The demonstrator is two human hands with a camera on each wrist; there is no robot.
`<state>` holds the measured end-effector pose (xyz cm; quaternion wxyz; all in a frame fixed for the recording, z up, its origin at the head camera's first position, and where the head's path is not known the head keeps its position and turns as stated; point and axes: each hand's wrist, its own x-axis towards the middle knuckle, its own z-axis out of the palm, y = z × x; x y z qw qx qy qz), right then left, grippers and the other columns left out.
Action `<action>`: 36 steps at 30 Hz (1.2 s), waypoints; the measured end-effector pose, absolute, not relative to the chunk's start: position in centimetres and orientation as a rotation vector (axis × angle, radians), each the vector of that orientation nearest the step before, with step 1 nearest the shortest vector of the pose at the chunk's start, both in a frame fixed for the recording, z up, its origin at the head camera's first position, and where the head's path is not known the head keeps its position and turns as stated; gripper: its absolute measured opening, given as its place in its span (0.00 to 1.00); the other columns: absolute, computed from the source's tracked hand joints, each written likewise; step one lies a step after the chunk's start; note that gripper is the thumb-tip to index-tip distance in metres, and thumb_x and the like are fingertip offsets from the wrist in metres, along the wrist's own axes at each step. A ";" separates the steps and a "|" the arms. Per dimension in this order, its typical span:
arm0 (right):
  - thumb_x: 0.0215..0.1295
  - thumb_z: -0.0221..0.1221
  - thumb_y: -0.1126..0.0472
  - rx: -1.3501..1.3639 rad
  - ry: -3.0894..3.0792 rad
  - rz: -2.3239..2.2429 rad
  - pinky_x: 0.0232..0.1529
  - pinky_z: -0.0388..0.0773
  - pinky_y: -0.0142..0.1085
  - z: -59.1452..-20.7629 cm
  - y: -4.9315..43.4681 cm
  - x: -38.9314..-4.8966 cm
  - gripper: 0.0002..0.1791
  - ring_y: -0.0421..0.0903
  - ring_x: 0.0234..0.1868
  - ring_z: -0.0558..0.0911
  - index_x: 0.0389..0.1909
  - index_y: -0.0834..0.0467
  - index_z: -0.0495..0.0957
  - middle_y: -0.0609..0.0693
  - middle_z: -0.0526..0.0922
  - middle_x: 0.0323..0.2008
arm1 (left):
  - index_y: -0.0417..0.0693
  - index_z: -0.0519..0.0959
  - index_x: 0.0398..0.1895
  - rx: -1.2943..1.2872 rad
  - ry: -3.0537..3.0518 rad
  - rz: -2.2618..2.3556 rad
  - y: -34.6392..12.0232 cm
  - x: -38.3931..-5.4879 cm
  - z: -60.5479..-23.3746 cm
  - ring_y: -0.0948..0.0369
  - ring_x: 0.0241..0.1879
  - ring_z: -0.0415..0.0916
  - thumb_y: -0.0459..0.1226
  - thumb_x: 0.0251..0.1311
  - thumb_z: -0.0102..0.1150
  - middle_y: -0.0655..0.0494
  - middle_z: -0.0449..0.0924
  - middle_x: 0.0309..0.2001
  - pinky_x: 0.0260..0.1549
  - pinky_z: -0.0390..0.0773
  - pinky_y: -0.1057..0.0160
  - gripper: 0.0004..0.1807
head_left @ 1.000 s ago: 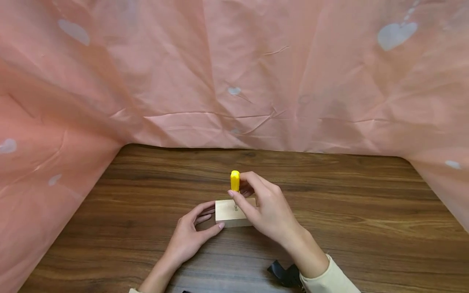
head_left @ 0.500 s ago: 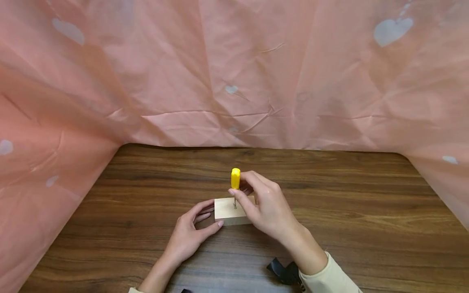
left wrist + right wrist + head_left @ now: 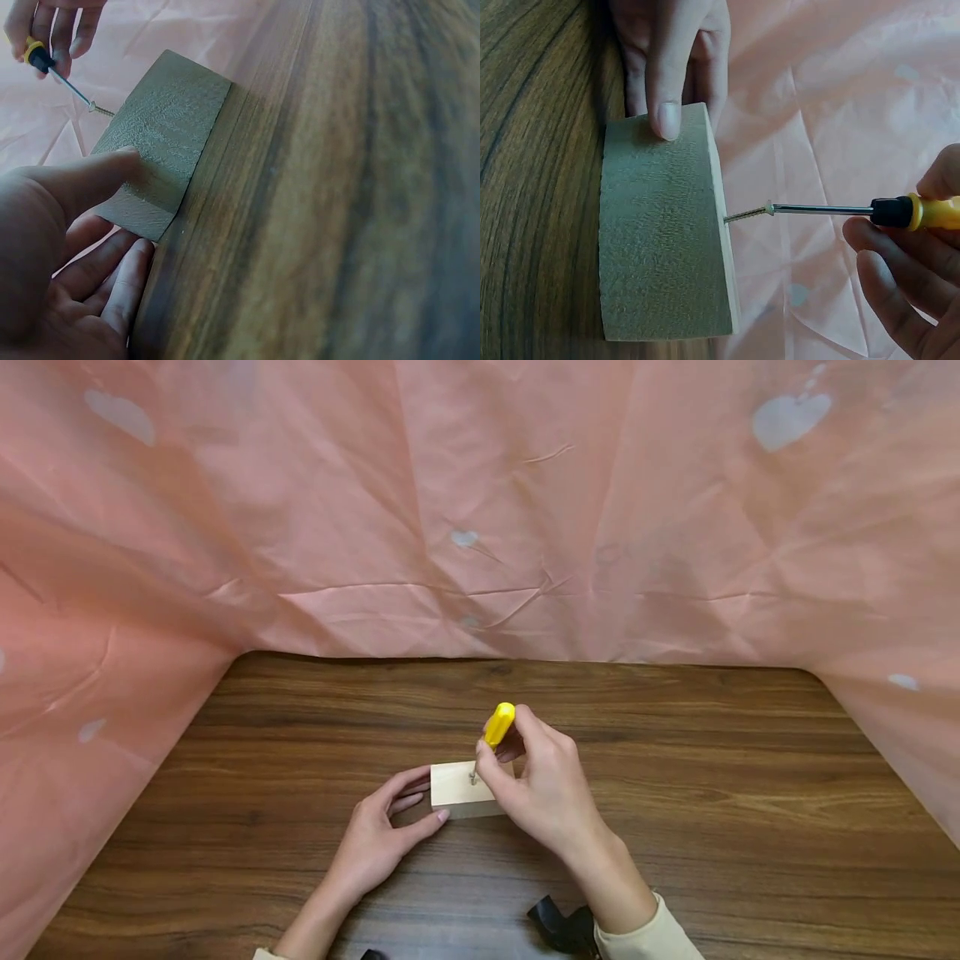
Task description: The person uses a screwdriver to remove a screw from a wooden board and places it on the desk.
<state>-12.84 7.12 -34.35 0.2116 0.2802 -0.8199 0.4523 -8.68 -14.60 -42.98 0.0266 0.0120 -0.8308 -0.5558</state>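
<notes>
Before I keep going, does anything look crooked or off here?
Yes, the screw in the block: the screwdriver meets it at an angle, not in a straight line. I see nothing spilled.

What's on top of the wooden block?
A screw sticks up from the block, with a screwdriver at its head. The screw's bottom tip is hidden, and in the head view the right hand covers part of the top.

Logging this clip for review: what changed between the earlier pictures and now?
The yellow screwdriver, roughly upright earlier in the head view, now tilts to the right in the right hand. Nothing was taken up or let go. The left hand stays on the wooden block; the screw still sticks out of it.
</notes>
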 end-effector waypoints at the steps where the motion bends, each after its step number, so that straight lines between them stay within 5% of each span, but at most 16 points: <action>1: 0.64 0.69 0.66 0.755 -2.287 1.250 0.37 0.90 0.33 -34.3 7.1 -12.7 0.08 0.40 0.34 0.87 0.40 0.56 0.79 0.47 0.86 0.32 | 0.56 0.82 0.69 0.041 -2.572 -1.717 -14.6 -8.7 -43.0 0.52 0.62 0.86 0.40 0.60 0.80 0.51 0.87 0.63 0.67 0.84 0.48 0.32; 9: 0.69 0.73 0.59 0.797 -2.248 1.157 0.36 0.87 0.36 -34.6 6.9 -12.3 0.08 0.41 0.37 0.87 0.41 0.55 0.83 0.45 0.87 0.35 | 0.57 0.82 0.68 0.029 -2.579 -1.726 -14.4 -8.5 -43.2 0.54 0.62 0.86 0.40 0.60 0.81 0.54 0.87 0.62 0.67 0.84 0.49 0.31; 20: 0.67 0.74 0.63 0.811 -2.186 1.211 0.42 0.90 0.37 -34.8 6.1 -12.3 0.09 0.42 0.38 0.88 0.44 0.59 0.87 0.48 0.89 0.36 | 0.58 0.82 0.68 0.058 -2.597 -1.721 -14.5 -8.7 -42.8 0.53 0.63 0.85 0.40 0.60 0.81 0.55 0.86 0.65 0.67 0.83 0.48 0.32; 28: 0.67 0.72 0.67 0.808 -2.148 1.235 0.36 0.89 0.32 -34.7 5.6 -12.3 0.16 0.43 0.36 0.90 0.52 0.62 0.81 0.51 0.90 0.36 | 0.58 0.81 0.69 0.072 -2.610 -1.718 -14.9 -8.9 -42.9 0.53 0.64 0.84 0.40 0.61 0.80 0.55 0.84 0.67 0.68 0.83 0.48 0.32; 36: 0.67 0.73 0.67 0.816 -2.134 1.257 0.36 0.89 0.29 -35.0 5.5 -12.3 0.14 0.43 0.39 0.89 0.50 0.61 0.83 0.51 0.87 0.39 | 0.58 0.82 0.69 0.045 -2.598 -1.713 -14.9 -8.8 -42.9 0.54 0.63 0.85 0.40 0.61 0.80 0.56 0.85 0.66 0.67 0.83 0.50 0.31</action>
